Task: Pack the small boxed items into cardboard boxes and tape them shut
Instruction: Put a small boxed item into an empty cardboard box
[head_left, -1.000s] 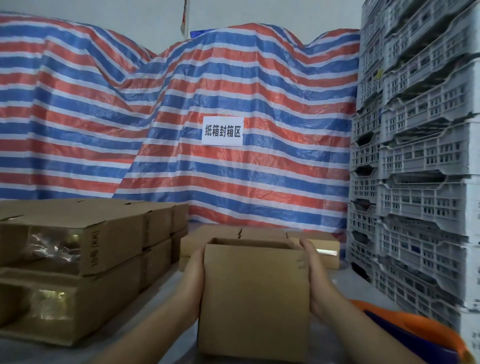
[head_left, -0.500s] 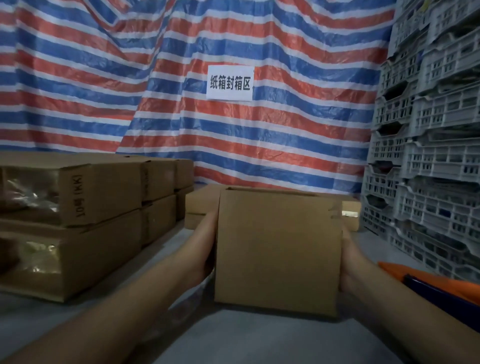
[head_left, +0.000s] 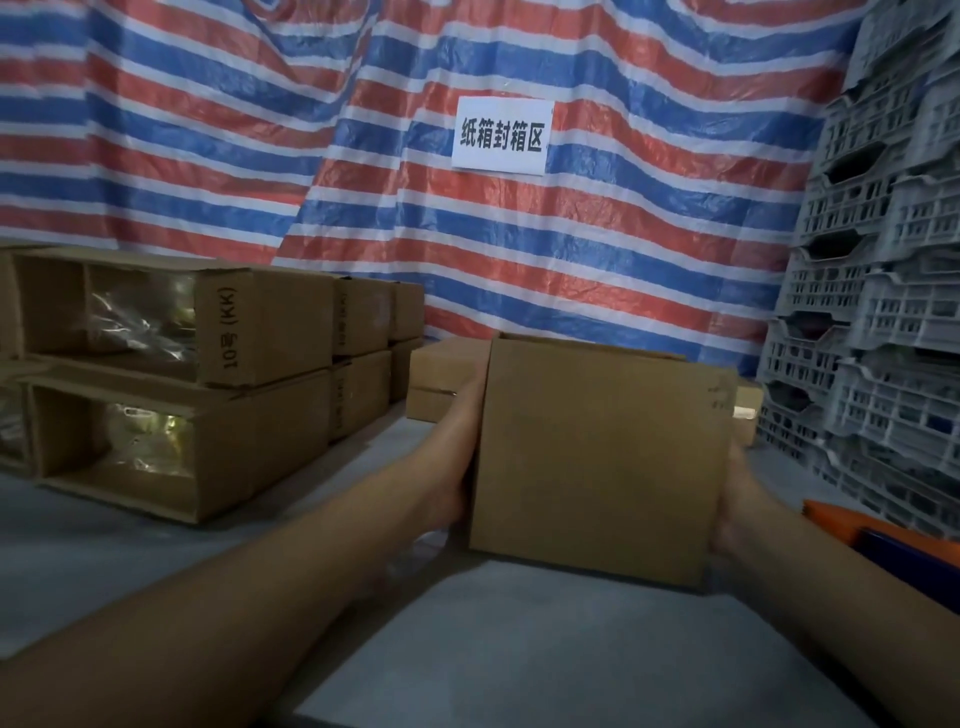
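Hands on carton (head_left: 597, 457): our L hand (head_left: 457, 447) presses its left side, R hand (head_left: 732, 499) its right; fingers hidden, can't tell grip. Carton sits on grey table (head_left: 519, 649).

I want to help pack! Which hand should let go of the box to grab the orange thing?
Probably the right hand: the orange thing lies just beside it at the right edge. The left hand presses the plain brown cardboard box's far side, so it would have to cross over.
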